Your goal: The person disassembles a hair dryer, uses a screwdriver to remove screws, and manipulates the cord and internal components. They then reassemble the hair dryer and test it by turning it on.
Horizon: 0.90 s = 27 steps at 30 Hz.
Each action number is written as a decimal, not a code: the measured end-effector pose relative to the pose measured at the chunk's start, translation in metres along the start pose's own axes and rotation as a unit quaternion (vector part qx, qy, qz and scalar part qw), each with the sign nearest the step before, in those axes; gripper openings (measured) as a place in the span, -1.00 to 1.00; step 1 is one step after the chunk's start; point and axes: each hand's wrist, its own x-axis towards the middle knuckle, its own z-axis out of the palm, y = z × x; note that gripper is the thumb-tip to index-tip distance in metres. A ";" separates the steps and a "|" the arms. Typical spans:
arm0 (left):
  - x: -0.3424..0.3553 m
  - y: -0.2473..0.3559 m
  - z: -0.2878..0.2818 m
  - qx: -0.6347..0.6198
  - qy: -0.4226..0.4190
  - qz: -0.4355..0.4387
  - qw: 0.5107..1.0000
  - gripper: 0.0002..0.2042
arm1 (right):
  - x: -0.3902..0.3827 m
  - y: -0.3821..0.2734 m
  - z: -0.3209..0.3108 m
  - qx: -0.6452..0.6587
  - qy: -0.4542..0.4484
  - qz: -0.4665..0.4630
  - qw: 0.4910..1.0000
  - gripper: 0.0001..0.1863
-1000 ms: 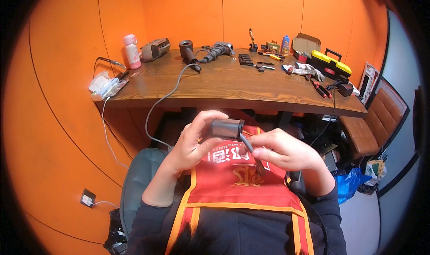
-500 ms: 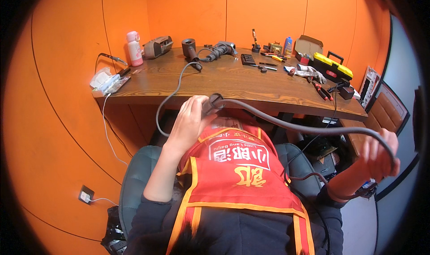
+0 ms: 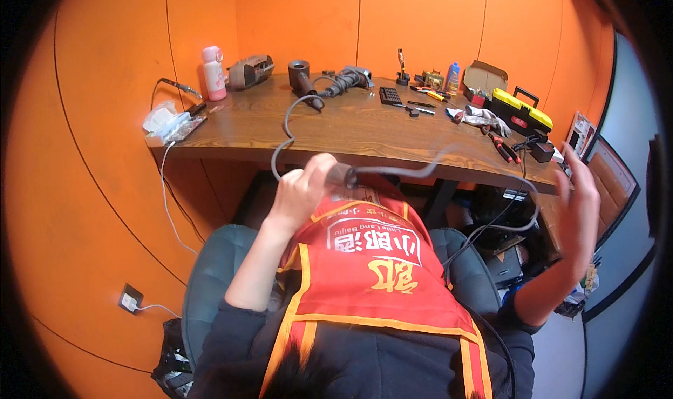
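My left hand (image 3: 300, 197) is closed around a dark hollow cylinder (image 3: 343, 175), held above my lap in front of the table edge. A grey cord (image 3: 399, 171) comes out of the cylinder's right end, bends up, then hangs in a loop at the right; part of it is blurred. On the other side of my left hand, more grey cord runs up to a dark hair dryer (image 3: 301, 82) on the table. At the right, my right hand (image 3: 582, 199) is raised with fingers apart, holding nothing, just beyond the cord's loop.
The wooden table (image 3: 252, 129) carries a coiled-cord grey appliance (image 3: 347, 80), a pink bottle (image 3: 214, 76), a black-yellow toolbox (image 3: 520, 111), pliers (image 3: 505, 149) and gloves (image 3: 487, 120). Tissues (image 3: 162, 117) lie at its left corner. A dark cable (image 3: 484, 234) hangs beside the chair (image 3: 217, 276).
My right hand has let go of the grey cord and opened, rising slightly. The cord's right part has dropped into a loop toward the table. My left hand still holds the cylinder.
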 end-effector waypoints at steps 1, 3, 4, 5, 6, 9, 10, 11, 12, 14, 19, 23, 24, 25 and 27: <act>0.002 0.005 -0.001 -0.013 0.001 0.016 1.000 -0.48 | -0.001 -0.023 0.006 0.075 -0.056 -0.073 0.993 -0.63; 0.005 0.016 -0.003 -0.026 -0.007 0.057 0.998 -0.48 | -0.004 -0.073 0.039 0.219 -0.191 -0.197 0.936 -0.65; 0.007 0.020 -0.004 -0.032 0.012 0.068 0.997 -0.57 | -0.008 -0.097 0.057 0.232 -0.206 -0.251 0.917 -0.61; 0.009 0.023 -0.004 -0.044 0.036 0.091 0.994 -0.65 | -0.011 -0.116 0.070 0.205 -0.233 -0.272 0.911 -0.58; 0.010 0.025 -0.006 -0.054 0.047 0.096 0.993 -0.65 | -0.011 -0.127 0.079 0.207 -0.302 -0.239 0.899 -0.57; 0.014 0.023 -0.009 -0.034 0.077 0.107 0.991 -0.66 | -0.006 -0.135 0.088 0.289 -0.342 -0.160 0.880 -0.77; 0.015 0.021 -0.009 -0.021 0.075 0.095 0.992 -0.67 | -0.004 -0.130 0.082 0.362 -0.303 -0.172 0.865 -0.77; 0.017 0.016 -0.009 0.006 0.067 0.098 0.993 -0.64 | -0.003 -0.124 0.073 0.404 -0.304 -0.161 0.847 -0.75; 0.018 0.012 -0.007 0.024 0.078 0.068 0.994 -0.62 | -0.003 -0.115 0.059 0.433 -0.304 -0.131 0.838 -0.79; 0.022 0.000 -0.003 0.051 0.079 -0.018 0.995 -0.57 | 0.000 -0.098 0.035 0.479 -0.214 -0.112 0.844 -0.78; 0.022 -0.040 0.021 0.107 0.086 -0.099 0.986 -0.58 | -0.008 -0.069 0.005 0.673 -0.034 -0.061 0.736 -0.57; 0.006 -0.067 0.040 0.132 0.067 -0.177 0.973 -0.56 | -0.017 -0.040 -0.014 0.824 0.043 -0.061 0.562 -0.64; 0.001 -0.072 0.044 0.142 0.073 -0.167 0.973 -0.55 | -0.019 -0.031 -0.023 0.842 0.033 -0.086 0.531 -0.68; -0.003 -0.077 0.046 0.136 0.084 -0.158 0.974 -0.55 | -0.020 -0.022 -0.032 0.848 0.018 -0.099 0.521 -0.72; -0.011 -0.084 0.048 0.121 0.086 -0.168 0.975 -0.55 | -0.023 -0.005 -0.051 0.876 -0.020 -0.124 0.466 -0.73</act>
